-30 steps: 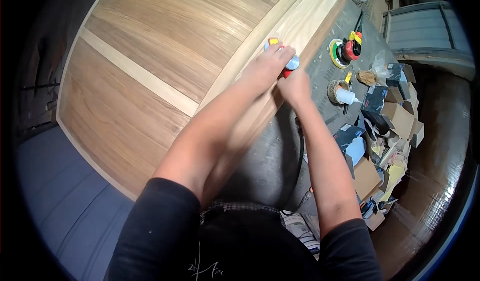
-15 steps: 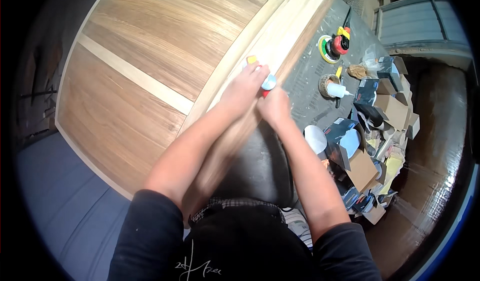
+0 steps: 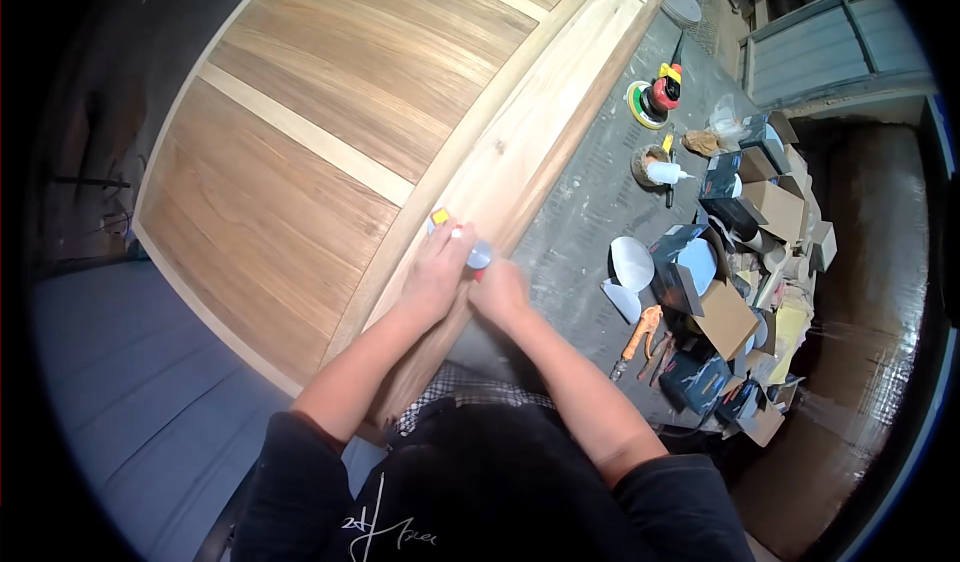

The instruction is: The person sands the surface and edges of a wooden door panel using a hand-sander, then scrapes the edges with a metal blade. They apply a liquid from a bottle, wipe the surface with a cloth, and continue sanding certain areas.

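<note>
My left hand [image 3: 432, 277] and my right hand [image 3: 502, 292] are both closed on one small hand tool [image 3: 480, 254]. A yellow-and-red end, a round grey piece and a red part show between my fingers; the rest of it is covered, so its kind is unclear. The tool rests on the pale strip [image 3: 525, 112] of a large wooden panel [image 3: 290, 202], near the strip's darker right border. My left hand lies over the yellow end. My right hand, partly blurred, grips by the red part at the board's edge.
Right of the panel, a grey tabletop [image 3: 570, 222] carries a red and black disc sander [image 3: 655, 99], a white squeeze bottle [image 3: 665, 173], an orange-handled tool [image 3: 640, 337] and pale discs [image 3: 632, 264]. Several opened boxes [image 3: 770, 212] crowd its right side. A big wrapped roll [image 3: 870, 292] stands beyond.
Both hands have drawn the tool toward me along the pale strip. The view has shifted a little, and the orange-handled tool now shows beside my right forearm.
</note>
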{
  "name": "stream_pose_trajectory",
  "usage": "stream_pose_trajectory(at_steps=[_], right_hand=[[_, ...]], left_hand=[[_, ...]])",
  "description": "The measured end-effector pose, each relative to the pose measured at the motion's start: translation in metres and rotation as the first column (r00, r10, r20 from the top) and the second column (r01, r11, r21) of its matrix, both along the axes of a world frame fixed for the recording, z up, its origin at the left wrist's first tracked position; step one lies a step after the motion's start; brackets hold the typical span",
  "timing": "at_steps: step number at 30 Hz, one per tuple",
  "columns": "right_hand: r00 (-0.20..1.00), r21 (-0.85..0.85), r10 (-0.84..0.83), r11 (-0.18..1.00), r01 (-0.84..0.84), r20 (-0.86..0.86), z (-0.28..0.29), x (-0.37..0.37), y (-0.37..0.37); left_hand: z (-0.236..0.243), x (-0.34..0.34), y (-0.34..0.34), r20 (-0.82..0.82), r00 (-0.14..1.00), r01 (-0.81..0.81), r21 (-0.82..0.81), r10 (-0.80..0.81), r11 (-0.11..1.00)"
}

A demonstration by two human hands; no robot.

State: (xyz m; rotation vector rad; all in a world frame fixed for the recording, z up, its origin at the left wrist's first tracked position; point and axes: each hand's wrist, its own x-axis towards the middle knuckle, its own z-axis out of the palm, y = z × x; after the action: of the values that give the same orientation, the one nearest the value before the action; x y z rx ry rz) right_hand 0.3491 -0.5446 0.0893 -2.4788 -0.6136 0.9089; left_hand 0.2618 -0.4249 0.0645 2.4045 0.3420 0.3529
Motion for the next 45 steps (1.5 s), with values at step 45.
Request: stream_pose_trajectory(at_steps=[45], right_hand=[[0.339, 0.369, -0.823, 0.172, 0.913, -0.455, -0.050, 0.308, -0.178]], left_hand=[[-0.041, 0.143, 0.064, -0.262, 0.947, 0.273, 0.365, -0.183, 0.890]])
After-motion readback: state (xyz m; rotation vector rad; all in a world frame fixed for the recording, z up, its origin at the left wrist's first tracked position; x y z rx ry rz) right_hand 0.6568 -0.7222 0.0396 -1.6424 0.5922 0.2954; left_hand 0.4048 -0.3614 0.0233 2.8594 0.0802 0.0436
